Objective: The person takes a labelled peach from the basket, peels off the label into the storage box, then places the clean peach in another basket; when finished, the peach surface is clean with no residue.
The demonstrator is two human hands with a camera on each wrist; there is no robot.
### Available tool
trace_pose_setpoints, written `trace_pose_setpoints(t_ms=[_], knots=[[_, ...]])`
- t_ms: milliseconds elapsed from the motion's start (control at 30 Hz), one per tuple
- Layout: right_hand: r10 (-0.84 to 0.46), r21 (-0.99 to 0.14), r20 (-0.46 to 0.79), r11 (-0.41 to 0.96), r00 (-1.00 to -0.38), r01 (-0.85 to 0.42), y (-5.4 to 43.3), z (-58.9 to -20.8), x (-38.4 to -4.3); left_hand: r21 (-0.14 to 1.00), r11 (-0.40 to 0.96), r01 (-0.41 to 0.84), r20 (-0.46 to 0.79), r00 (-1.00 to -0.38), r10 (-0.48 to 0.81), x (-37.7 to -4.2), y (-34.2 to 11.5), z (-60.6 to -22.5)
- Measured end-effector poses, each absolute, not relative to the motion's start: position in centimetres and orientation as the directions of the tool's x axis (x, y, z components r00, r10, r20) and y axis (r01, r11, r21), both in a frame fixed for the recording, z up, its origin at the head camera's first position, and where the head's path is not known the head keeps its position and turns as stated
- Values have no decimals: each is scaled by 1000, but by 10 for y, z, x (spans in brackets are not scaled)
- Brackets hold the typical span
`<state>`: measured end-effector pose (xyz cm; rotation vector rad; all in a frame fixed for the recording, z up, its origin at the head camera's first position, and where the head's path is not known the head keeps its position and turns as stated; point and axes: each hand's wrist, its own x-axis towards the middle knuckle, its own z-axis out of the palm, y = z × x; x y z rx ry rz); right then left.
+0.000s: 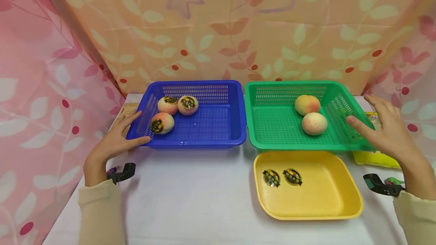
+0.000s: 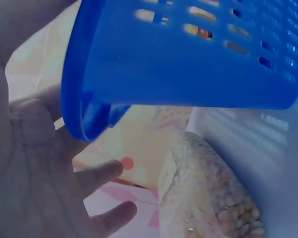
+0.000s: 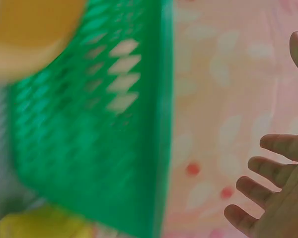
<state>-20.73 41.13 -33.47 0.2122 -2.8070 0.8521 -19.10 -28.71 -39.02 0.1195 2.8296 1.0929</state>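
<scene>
My left hand [image 1: 114, 137] is spread at the left end of a blue plastic basket [image 1: 201, 146], its fingers and thumb right at the rim. In the left wrist view, the palm faces that rim and the fingers reach out fairly straight. Inside the blue basket sit three peaches [image 1: 167, 123] with dark round stickers. A green basket [image 1: 269, 146] stands beside it, holding two peaches [image 1: 314, 124] that show no stickers. Above its right end is my right hand [image 1: 391, 133], fingers apart and holding nothing. The right wrist view shows those fingers spread beyond the green rim.
A yellow tray [image 1: 308, 203] with two dark round stickers [image 1: 292, 177] on its bottom stands in front of the green basket. At the far right lies a yellow packet [image 1: 374, 158]. A clear bag of small nut-like pieces [image 2: 203, 193] lies by the blue basket. Patterned curtains [image 1: 218, 29] enclose the white table.
</scene>
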Motion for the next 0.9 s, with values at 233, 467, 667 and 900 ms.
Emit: trace_pose_setpoints(t_ms=[233,467,667,900], knots=[[-202,-577,217,763,-955,-292,362,-302,-222,699,715,7,-79,-993,87,-190,-291,-399],[-334,-616,136,709,-933,-344,293,-282,-247,690,724,4,-76,-994,78,-189,-292,-402],[-454,-684,121,607,-883,-405,231,-284,-283,677,736,-20,-102,-992,67,-188,-295,-400],[-563,-740,167,471,-809,-481,170,-297,-323,684,728,-31,-110,-992,61,-188,-291,-401]])
